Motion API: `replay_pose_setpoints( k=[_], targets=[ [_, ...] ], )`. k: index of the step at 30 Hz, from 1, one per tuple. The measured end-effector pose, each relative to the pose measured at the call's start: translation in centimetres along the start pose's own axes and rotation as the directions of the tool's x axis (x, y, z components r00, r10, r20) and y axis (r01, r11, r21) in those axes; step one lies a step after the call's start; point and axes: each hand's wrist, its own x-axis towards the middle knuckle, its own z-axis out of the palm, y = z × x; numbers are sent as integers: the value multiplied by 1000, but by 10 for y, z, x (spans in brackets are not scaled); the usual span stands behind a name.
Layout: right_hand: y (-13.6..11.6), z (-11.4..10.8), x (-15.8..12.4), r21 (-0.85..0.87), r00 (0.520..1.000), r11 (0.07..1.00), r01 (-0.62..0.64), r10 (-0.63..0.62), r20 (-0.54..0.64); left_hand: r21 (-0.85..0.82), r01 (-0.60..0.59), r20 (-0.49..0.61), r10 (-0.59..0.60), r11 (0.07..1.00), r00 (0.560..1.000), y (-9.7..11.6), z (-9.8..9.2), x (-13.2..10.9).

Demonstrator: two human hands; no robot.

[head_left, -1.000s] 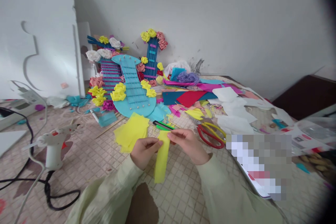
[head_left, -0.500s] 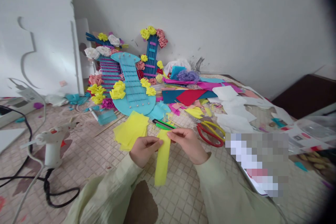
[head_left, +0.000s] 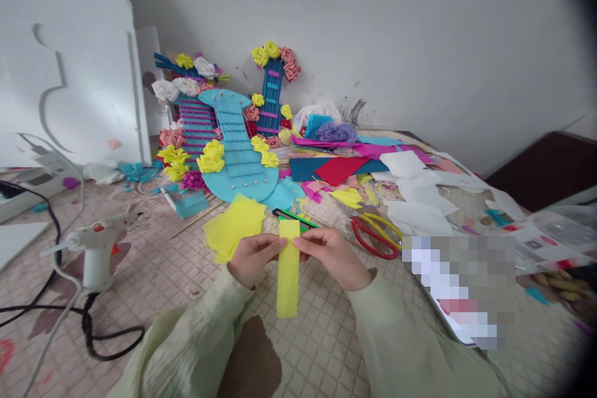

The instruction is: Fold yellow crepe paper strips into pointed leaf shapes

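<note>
A long strip of yellow crepe paper (head_left: 288,280) hangs upright between my hands. My left hand (head_left: 252,259) pinches its left edge near the top, thumb in front. On the opposite edge, my right hand (head_left: 336,255) pinches the strip at about the same height. Just behind the strip's top lies a green and black utility knife (head_left: 305,220). A stack of yellow paper sheets (head_left: 236,227) rests on the table beyond my left hand. To the right of my right hand are scissors (head_left: 377,239) with red and yellow handles.
A white hot glue gun (head_left: 97,255) with looping cords stands at left. Blue guitar-shaped crafts (head_left: 240,165) with paper flowers lean at the back. White paper pieces (head_left: 415,193) and coloured scraps cover the right rear. A blurred-out device (head_left: 459,292) lies at right.
The strip's top now stands flat and squared above my fingers, where before it was tilted. My right fingers have shifted slightly down along its edge. Both hands still grip it.
</note>
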Motion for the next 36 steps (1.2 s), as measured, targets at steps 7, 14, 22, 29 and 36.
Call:
replay_pose_setpoints(
  k=[7,14,22,29,36],
  targets=[
    [-2,-3,0,-33,996,999,41,-44,-78,19,71,144,-73,997,987,6,9,-8],
    [-2,-7,1,-42,982,996,76,-82,-173,210,7,75,-23,978,997,8,10,-10],
    [0,-3,1,-26,968,996,82,-85,-237,252,19,45,-31,967,999,7,7,-7],
    [5,-3,2,-7,987,1000,17,-18,-160,326,-22,43,8,945,999,6,4,-5],
    [6,-3,3,-21,986,1000,23,-26,-162,438,-129,16,135,890,991,5,2,-4]
  ],
)
